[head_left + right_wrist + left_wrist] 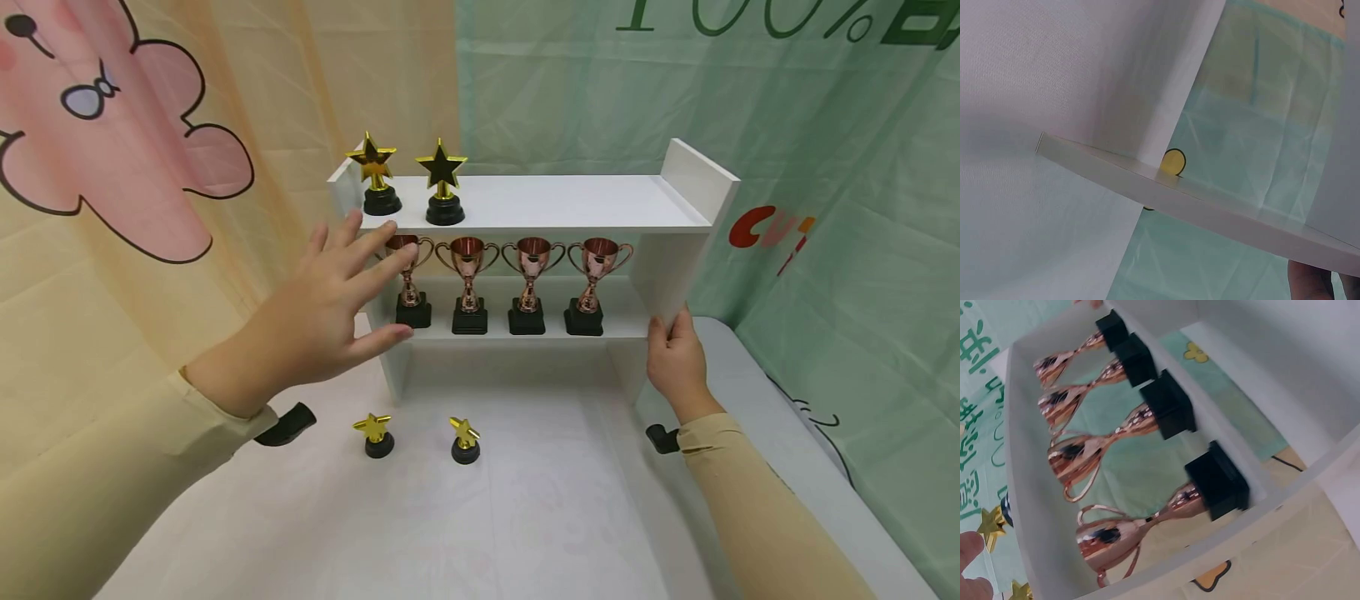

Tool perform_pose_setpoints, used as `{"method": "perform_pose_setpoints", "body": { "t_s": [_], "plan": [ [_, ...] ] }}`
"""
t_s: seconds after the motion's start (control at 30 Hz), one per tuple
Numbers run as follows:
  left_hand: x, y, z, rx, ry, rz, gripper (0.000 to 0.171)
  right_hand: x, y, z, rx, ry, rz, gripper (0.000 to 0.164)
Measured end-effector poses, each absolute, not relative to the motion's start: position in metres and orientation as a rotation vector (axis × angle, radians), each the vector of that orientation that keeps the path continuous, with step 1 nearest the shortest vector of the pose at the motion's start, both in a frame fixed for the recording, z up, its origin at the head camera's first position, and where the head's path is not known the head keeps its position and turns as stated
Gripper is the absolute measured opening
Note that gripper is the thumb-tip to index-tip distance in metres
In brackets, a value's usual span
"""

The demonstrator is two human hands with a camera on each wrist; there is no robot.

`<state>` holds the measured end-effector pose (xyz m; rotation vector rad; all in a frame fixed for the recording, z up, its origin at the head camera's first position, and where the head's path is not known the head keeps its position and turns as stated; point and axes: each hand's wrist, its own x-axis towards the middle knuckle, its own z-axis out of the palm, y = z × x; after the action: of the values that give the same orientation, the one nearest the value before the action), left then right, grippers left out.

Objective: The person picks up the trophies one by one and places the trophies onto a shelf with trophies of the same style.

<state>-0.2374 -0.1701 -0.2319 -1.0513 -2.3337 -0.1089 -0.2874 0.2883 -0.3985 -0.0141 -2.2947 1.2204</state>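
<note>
A white shelf unit stands on the table. My left hand, its fingers spread, is in front of the unit's left side and holds nothing; its fingertips show at the left wrist view's edge. My right hand grips the front edge of the right side panel. Several rose-gold trophy cups on black bases line the middle shelf, the leftmost partly hidden by my left fingers. Two gold star trophies stand upright at the top shelf's left.
Two smaller gold star trophies, a left one and a right one, are on the white table before the unit. Printed curtains hang behind. A black cable lies along the table's right side.
</note>
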Motion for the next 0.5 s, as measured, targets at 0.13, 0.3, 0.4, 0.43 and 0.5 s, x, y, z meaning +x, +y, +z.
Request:
{"method": "perform_pose_setpoints", "body": {
  "t_s": [0.13,0.3,0.4,0.43,0.5],
  "plan": [
    [-0.228,-0.173,-0.247,-1.048,-2.374,-0.056,0.083,-0.288,0.288,-0.399,-0.012,-2.293,1.213,0.046],
    [-0.22,-0.174,-0.261,-1.051,-2.405,-0.048,0.083,-0.289,0.289,-0.399,-0.017,-2.294,1.205,0.047],
    [-0.218,-0.176,-0.267,-1.05,-2.424,-0.066,0.083,-0.288,0.289,-0.399,-0.02,-2.29,1.217,0.047],
    [-0.217,-0.177,-0.269,-1.047,-2.434,-0.072,0.083,-0.288,0.289,-0.399,-0.019,-2.288,1.224,0.047],
    [-0.215,-0.179,-0.272,-1.038,-2.46,-0.077,0.084,-0.288,0.288,-0.399,-0.016,-2.287,1.233,0.047]
  ]
}}
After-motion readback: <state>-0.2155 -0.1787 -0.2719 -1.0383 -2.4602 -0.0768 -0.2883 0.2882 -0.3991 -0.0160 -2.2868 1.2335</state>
